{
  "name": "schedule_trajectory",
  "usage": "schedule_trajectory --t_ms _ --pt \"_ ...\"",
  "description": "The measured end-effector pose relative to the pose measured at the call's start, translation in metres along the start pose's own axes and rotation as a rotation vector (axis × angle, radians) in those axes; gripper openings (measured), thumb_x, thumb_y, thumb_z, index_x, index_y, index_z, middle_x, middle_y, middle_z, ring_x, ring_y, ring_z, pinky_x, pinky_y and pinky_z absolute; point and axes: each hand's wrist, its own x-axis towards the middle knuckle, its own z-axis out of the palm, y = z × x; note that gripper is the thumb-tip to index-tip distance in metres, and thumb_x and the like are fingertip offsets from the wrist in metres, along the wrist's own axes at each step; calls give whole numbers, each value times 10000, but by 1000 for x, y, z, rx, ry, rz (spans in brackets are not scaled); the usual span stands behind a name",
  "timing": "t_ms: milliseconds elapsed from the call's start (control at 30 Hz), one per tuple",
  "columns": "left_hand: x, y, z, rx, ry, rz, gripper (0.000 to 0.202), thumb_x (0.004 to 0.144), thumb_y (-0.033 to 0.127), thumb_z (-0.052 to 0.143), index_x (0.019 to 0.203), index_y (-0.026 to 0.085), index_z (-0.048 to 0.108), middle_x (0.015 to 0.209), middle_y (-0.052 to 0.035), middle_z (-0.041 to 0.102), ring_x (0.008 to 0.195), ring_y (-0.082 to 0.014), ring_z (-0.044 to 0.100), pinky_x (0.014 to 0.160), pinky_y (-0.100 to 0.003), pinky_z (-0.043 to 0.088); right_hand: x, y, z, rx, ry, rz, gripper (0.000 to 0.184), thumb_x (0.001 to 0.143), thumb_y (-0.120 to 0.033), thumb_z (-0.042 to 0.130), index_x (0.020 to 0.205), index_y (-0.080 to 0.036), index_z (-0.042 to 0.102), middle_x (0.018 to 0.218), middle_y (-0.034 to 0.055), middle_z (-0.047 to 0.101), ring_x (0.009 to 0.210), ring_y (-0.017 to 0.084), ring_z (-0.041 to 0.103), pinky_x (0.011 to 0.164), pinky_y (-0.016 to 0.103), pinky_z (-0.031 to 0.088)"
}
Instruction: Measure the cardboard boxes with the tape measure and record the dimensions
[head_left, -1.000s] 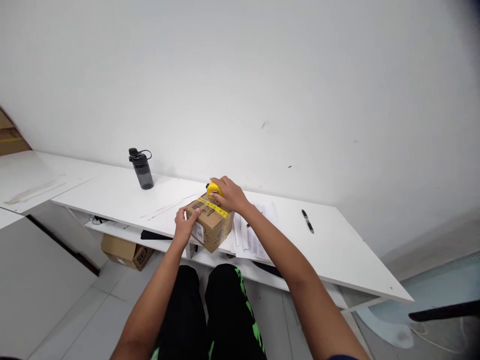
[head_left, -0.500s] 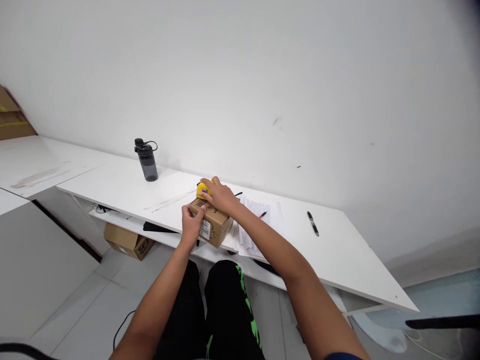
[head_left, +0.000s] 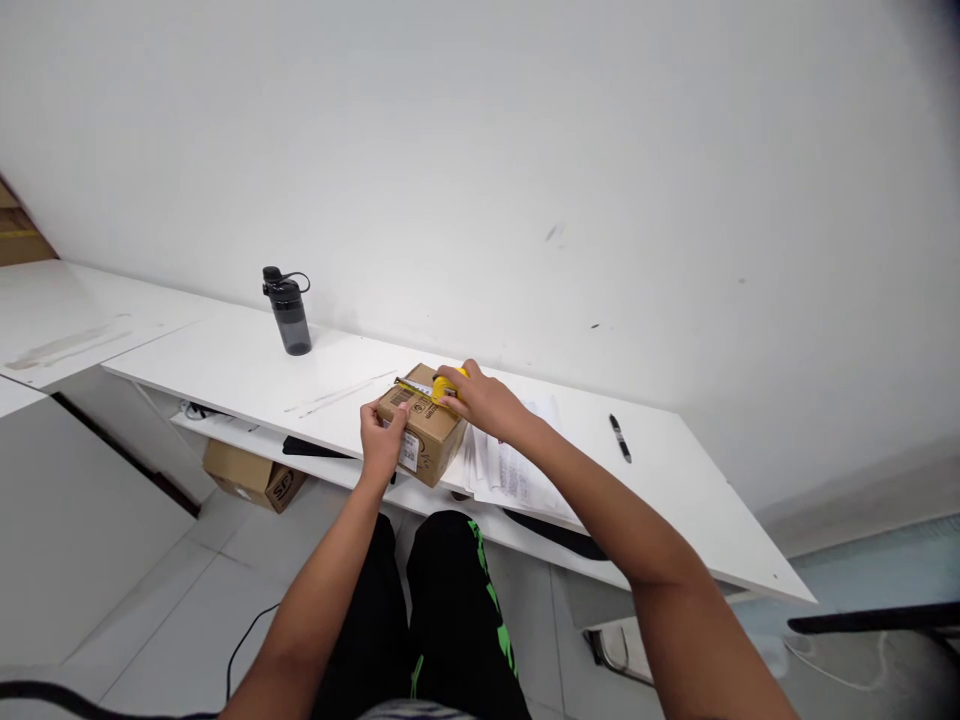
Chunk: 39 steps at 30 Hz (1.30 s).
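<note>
Box (head_left: 429, 432), one, cardboard, labelled: at the near edge of the desk (head_left: 675, 500), lowest corner in line with that edge; whether it overhangs cannot be told. Your left hand (head_left: 381, 440): fingers clamped on the box's left end, thumb on top. Your right hand (head_left: 484, 400): fingers closed around the tape measure (head_left: 444, 385), yellow, above the box's top. Blade (head_left: 413, 388), yellow, drawn out short across that top, its tip about the box's far-left edge; whether it hooks there is too small to tell. Risks, as judged: if the tip is only resting, a pull from your right hand could slip it off and let the blade snap back near your left thumb; a slanted blade could give you a false reading; a push towards you, with a loose left grip, could tip the box over the near edge. Papers (head_left: 517, 465), loose, reaching the same edge, right of the box: your right forearm, passing above, could drag them off. Pen (head_left: 620, 438), one, towards the desk's right end, well apart: little at risk.
</note>
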Motion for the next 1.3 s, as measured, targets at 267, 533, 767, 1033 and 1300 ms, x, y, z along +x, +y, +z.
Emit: schedule_trajectory --t_ms 267,533,767,1033,1300 --pt "22 10 -15 256 -223 72 529 773 460 678 1203 213 493 1054 -52 619 926 -197 619 830 -340 490 -49 17 -1 -31 -4 26 434 997 -441 402 1401 -286 385 1172 100 496 639 133 572 539 243 401" --pt "56 48 -32 803 -601 310 515 819 526 586 1286 308 595 1185 -65 630 1009 -271 620 843 -332 480 -48 17 2 11 20 48 436 994 -437 400 1405 -291 394 1158 103 507 629 138 566 529 254 414" --pt "51 39 -31 822 -568 323 484 881 504 527 1330 327 556 1319 -38 607 1083 -267 619 840 -324 488 -75 20 0 45 25 167 430 984 -456 417 1391 -318 426 1125 84 524 584 118 525 527 244 396" --pt "53 37 -31 786 -560 334 479 889 498 519 1333 322 555 1329 -39 603 1117 -272 612 872 -336 489 -71 16 16 18 101 190 440 979 -443 432 1394 -296 436 1199 99 520 648 135 542 522 239 378" --pt "52 36 -30 764 -557 317 486 882 477 532 1343 325 554 1324 -46 600 1111 -273 612 888 -348 495 -62 18 26 32 148 163 447 976 -448 431 1397 -299 439 1214 99 523 688 146 556 530 237 379"
